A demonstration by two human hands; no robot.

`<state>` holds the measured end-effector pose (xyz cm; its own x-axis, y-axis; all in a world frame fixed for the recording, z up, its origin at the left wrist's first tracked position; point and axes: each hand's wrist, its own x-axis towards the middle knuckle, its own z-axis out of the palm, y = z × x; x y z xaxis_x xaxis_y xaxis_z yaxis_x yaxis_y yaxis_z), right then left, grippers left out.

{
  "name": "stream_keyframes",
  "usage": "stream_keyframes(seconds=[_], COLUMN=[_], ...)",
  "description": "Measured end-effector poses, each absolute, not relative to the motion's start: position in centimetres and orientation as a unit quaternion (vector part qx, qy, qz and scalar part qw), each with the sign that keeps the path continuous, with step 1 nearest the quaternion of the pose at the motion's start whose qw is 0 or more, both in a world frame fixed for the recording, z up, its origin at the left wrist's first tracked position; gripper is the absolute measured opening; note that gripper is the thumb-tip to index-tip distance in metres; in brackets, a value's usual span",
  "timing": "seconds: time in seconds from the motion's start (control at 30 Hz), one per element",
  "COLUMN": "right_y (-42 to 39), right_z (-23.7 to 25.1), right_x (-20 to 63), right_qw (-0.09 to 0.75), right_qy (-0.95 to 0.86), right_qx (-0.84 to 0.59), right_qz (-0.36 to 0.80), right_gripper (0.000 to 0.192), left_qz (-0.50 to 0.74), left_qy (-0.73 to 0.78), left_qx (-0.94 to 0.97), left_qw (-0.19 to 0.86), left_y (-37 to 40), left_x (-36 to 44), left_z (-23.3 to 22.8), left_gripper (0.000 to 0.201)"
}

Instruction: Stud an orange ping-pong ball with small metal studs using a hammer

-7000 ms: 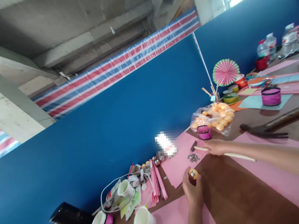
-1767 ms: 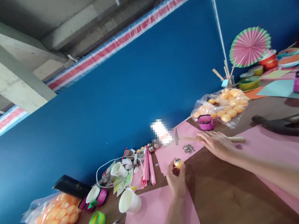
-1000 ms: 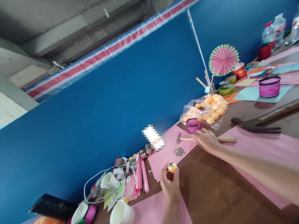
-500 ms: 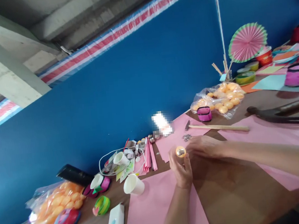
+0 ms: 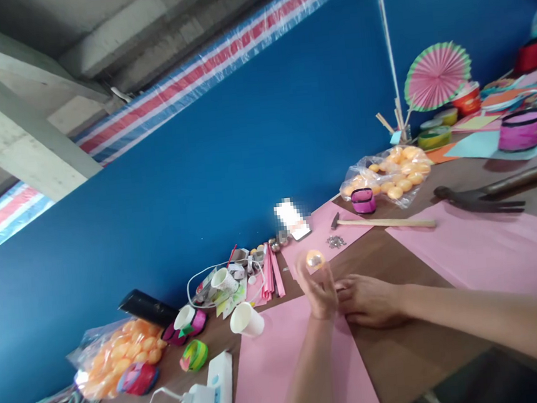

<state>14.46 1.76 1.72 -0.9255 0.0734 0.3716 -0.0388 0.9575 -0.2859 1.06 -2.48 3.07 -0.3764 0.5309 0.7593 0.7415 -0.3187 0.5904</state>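
Note:
My left hand [image 5: 318, 294] is raised over the pink paper, its fingers closed around an orange ball [image 5: 315, 259] that has a shiny silver patch on top. Close against its wrist, my right hand [image 5: 373, 299] rests low by the paper's edge with its fingers bent together; the fingertips are partly hidden and what they hold, if anything, does not show. Beyond both hands, small silvery metal pieces [image 5: 336, 241] lie in a heap on another pink sheet [image 5: 360, 234]. A light wooden-handled hammer [image 5: 387, 222] lies behind them.
White paper cup [image 5: 247, 320] and power strip [image 5: 218, 388] stand left of my arm. Bags of orange balls [image 5: 122, 352] lie at left and at back right. A claw hammer [image 5: 479, 195] is on the right. A blue wall [image 5: 200, 170] closes off the back.
My right hand has come down and nearer to me, away from the metal pieces, which show fully. The left hand with the ball has moved slightly up and left. The view has shifted a little.

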Motion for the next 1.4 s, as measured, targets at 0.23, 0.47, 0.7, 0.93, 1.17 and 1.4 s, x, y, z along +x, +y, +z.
stream_keyframes(seconds=[0.23, 0.47, 0.7, 0.93, 1.17, 1.4], right_y=[1.8, 1.7, 1.5, 1.5, 1.5, 1.4], right_z=[1.4, 2.1, 1.9, 1.3, 1.2, 1.3], right_x=[14.3, 15.0, 15.2, 14.9, 15.0, 15.2], right_qw=[0.210, 0.213, 0.243, 0.245, 0.248, 0.249], right_qy=[-0.968, -0.966, -0.957, -0.958, -0.957, -0.955], right_qx=[0.003, 0.022, -0.053, -0.072, -0.077, -0.094], right_qz=[0.139, 0.148, 0.147, 0.131, 0.127, 0.129], right_gripper=[0.028, 0.029, 0.037, 0.035, 0.033, 0.030], left_qz=[-0.620, -0.616, -0.578, -0.574, -0.559, -0.585], left_qy=[-0.562, -0.644, -0.692, -0.701, -0.703, -0.690], left_qx=[-0.533, -0.454, -0.360, -0.358, -0.390, -0.378], left_qw=[0.127, -0.006, -0.239, -0.226, -0.202, -0.196], left_y=[-4.8, -11.2, -15.6, -15.9, -15.6, -15.7], left_x=[-0.5, -1.7, -0.9, -0.6, -0.5, 0.0], left_z=[7.1, 4.7, -0.1, -0.1, 0.5, 0.9], left_gripper=[0.043, 0.048, 0.055, 0.053, 0.048, 0.049])
